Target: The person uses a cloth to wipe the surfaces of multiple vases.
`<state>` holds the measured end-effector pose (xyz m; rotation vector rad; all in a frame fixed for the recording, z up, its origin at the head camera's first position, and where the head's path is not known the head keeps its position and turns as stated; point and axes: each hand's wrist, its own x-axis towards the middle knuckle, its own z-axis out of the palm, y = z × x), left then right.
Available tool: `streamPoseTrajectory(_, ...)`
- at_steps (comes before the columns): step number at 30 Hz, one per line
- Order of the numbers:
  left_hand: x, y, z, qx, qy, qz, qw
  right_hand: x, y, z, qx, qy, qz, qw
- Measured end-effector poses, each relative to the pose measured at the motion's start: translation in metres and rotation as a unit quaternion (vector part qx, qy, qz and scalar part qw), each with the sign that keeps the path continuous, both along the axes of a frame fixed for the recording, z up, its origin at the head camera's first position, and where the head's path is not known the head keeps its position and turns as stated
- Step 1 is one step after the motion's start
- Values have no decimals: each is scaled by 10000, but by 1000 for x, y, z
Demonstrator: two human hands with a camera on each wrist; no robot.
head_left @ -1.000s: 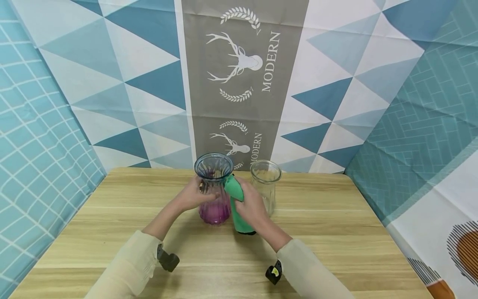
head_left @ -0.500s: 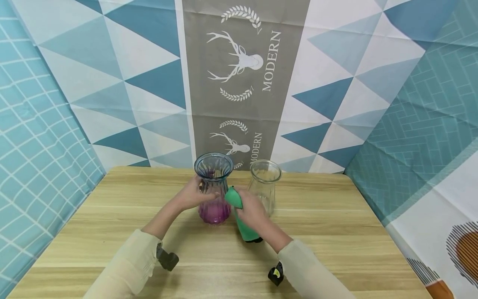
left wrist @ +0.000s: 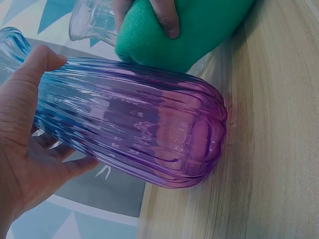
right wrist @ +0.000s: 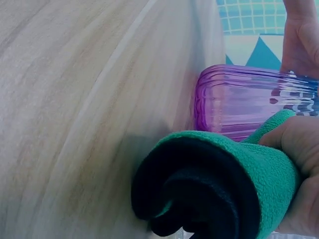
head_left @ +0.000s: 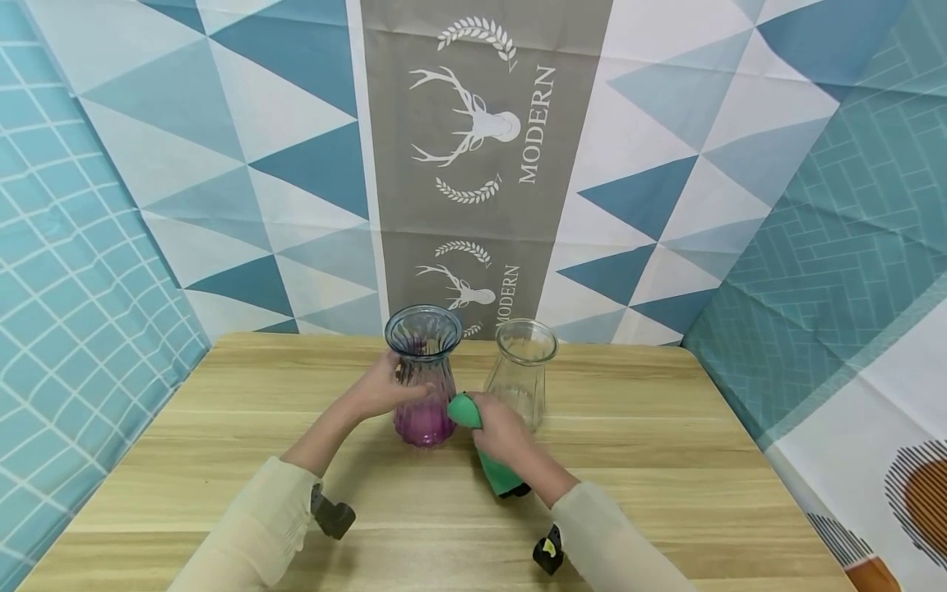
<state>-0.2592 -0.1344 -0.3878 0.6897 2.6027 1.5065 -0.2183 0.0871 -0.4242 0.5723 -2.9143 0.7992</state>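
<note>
A fluted glass vase, blue at the rim and purple toward its base, stands upright on the wooden table. My left hand grips its narrower middle from the left, thumb across the near side. In the left wrist view the thumb wraps the vase near its blue end. A green cloth with a dark inner side is bunched in my right hand, just right of the vase. Seen from the right wrist, the rolled cloth overlaps the vase's purple side, its dark folds facing the camera.
Behind my right hand stands a clear glass vase, partly hidden by that hand. The wooden table ends at a patterned backdrop with triangles and deer heads. Tile-print sheets hang at the sides.
My right hand has moved down and slightly right along the vase's side, the green cloth tilting with it. My left hand and the vase have stayed in place.
</note>
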Motion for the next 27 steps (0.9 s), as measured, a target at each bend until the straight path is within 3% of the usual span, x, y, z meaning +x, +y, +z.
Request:
streamPoseTrajectory(9, -2, 1, 0, 7, 104, -77, 9999, 3, -3, 16, -422, 738, -142, 9963)
streamPoseTrajectory(19, -3, 1, -1, 107, 160, -108, 9998, 4, -14, 31, -1359, 1521, -421, 9781)
streamPoseTrajectory(27, -3, 1, -1, 165, 154, -151, 9996, 1, -17, 33, -1295, 1795, -413, 9743)
